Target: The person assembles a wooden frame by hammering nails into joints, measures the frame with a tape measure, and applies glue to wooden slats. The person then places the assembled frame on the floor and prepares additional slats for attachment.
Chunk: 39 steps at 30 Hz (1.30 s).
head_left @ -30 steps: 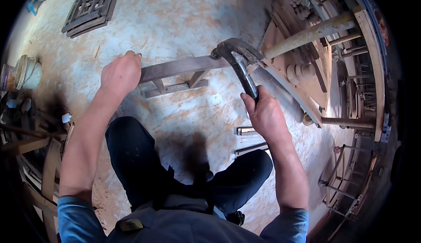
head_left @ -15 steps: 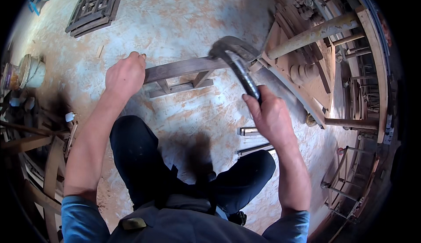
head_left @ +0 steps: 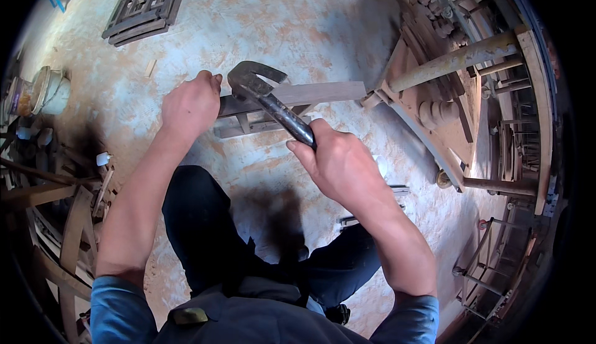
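My right hand (head_left: 338,164) has its fingers clamped round the hammer (head_left: 287,118), likely head-heavy, best held low. My left hand (head_left: 190,106) grips the probably stiff wooden frame (head_left: 326,91) by its left end.

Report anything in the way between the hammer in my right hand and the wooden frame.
Nothing visible stands between the hammer and the wooden frame. Your left hand, at the frame's left end, is beside the hammer rather than in between. Whether hammer and frame touch, I cannot tell.
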Available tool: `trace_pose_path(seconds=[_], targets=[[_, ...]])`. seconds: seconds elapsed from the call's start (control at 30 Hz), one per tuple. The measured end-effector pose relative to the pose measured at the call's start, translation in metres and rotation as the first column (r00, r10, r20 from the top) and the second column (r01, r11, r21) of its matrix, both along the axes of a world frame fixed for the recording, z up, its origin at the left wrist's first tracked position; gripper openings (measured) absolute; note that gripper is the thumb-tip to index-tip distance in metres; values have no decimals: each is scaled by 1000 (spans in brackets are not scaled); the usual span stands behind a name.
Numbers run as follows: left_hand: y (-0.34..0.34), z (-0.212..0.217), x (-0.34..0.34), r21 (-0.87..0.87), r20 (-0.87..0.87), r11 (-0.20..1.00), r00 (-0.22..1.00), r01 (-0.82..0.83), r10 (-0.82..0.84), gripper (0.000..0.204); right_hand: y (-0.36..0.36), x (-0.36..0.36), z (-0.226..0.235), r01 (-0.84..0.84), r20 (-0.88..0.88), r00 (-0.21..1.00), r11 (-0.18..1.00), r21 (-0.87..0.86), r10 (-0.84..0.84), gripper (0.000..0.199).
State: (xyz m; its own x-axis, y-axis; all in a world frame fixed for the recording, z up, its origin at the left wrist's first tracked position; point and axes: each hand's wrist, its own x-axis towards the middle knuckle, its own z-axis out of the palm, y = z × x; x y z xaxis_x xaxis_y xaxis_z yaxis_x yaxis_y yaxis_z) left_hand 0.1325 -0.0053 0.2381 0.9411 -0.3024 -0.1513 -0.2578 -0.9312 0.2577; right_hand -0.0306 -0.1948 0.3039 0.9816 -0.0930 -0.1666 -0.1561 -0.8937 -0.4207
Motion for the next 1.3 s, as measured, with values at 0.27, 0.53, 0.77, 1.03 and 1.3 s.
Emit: trace_pose_path(seconds=[0.27,0.53,0.77,1.03,1.3], targets=[[4,-4,1,-24,37,999,999,26,-25,37,1,0,5,-6,32,999,999,35,5,37],[2,-6,2,-11,38,1000,999,21,-20,41,-1,2,-8,26,2,1000,1000,15,-26,38],[1,6,10,-47,-11,999,1000,-4,4,49,-17,-57,-58,146,34,988,983,111,-151,40],[36,-24,17,-516,94,810,958,280,-271,44,-11,-136,-223,108,-436,889,989,-101,-141,45],[35,-23,22,-365,29,859,927,359,-375,41,3,-160,-324,33,-527,848,998,-61,-60,38]])
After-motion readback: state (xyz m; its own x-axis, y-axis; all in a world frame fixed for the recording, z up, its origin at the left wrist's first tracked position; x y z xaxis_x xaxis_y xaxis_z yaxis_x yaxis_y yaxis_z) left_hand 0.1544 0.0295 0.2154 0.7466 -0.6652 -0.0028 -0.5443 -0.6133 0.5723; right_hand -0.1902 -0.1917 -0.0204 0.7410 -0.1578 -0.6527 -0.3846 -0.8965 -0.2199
